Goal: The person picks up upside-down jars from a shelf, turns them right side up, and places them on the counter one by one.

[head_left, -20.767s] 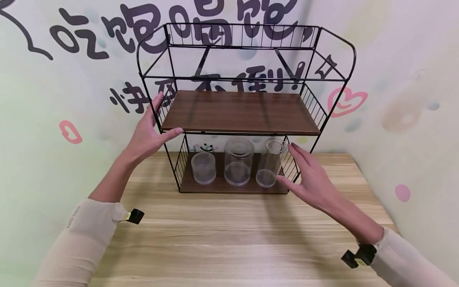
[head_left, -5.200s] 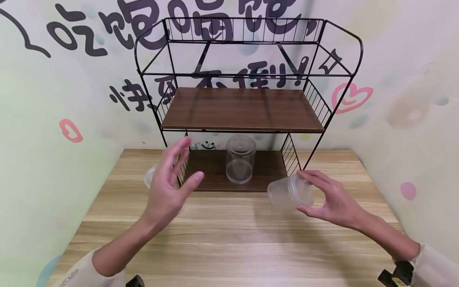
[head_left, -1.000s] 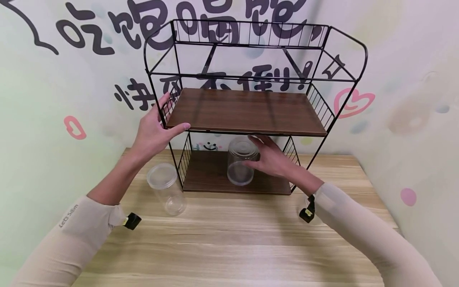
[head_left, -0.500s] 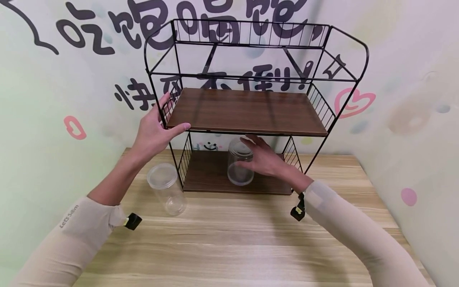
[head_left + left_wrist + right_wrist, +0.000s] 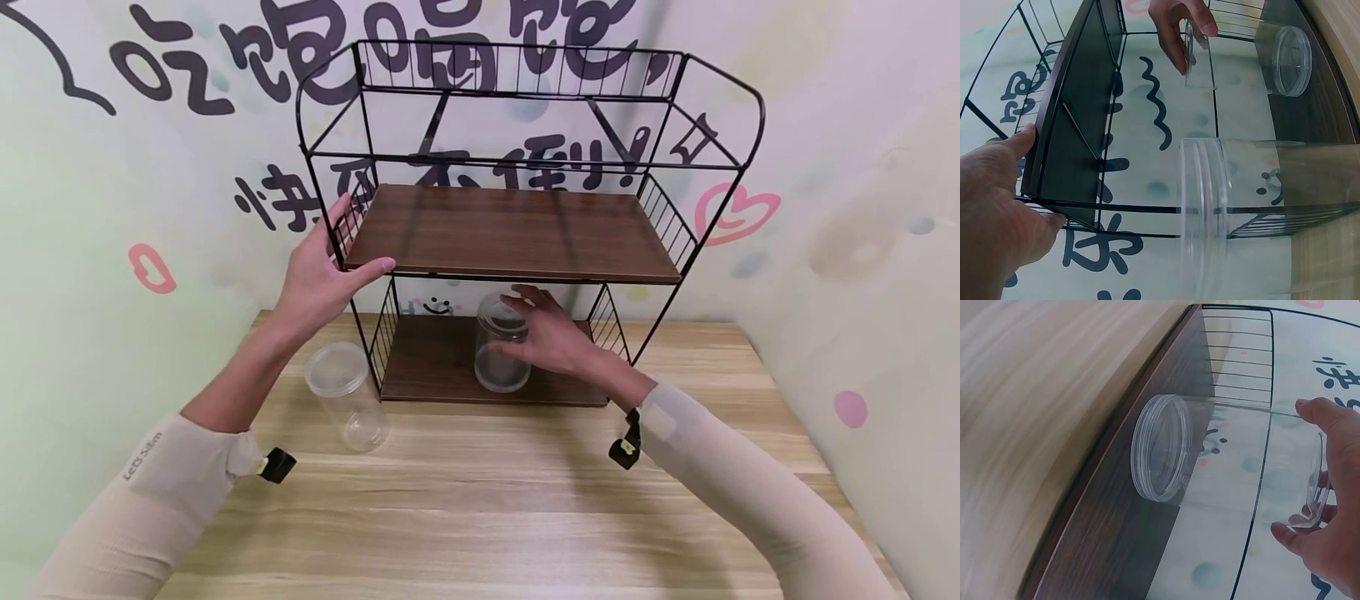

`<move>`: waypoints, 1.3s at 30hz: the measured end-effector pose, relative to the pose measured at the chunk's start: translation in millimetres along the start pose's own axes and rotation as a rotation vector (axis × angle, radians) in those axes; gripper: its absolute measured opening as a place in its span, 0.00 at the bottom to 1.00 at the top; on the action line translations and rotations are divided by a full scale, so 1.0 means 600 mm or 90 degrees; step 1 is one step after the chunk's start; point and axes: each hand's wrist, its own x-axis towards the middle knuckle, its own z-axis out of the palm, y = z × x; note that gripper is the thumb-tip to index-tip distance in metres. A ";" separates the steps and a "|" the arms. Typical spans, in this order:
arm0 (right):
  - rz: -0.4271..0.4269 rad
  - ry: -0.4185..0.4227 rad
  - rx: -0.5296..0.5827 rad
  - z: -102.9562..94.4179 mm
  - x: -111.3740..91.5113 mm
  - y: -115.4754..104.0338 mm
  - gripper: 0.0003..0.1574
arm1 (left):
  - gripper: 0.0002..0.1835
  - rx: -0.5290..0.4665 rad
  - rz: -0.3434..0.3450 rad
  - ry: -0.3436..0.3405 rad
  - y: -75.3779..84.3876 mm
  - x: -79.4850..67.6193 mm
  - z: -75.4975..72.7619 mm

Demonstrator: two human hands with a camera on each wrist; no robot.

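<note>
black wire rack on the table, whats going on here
A person's left hand holds the side of the black wire rack, while the right hand, inside it, holds the upper end of a clear jar turned upside down at the lower shelf. A second jar stands upright on the table, left of the rack.

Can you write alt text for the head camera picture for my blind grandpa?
A person's right-hand grip holds a clear jar inside the lower level of a black wire rack, and the left-hand grip holds the rack's left side. Another clear jar stands left of the rack on a wooden table.
</note>
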 end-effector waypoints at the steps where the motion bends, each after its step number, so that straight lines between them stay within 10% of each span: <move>1: -0.001 0.000 0.000 0.000 -0.002 -0.001 0.54 | 0.52 -0.007 -0.001 0.000 0.000 0.000 0.000; 27: -0.113 0.149 0.037 -0.029 -0.096 -0.033 0.49 | 0.50 -0.084 0.003 0.058 -0.008 -0.006 0.015; 39: -0.097 0.188 0.100 -0.044 -0.147 -0.039 0.49 | 0.51 -0.117 0.036 0.176 0.062 -0.057 0.015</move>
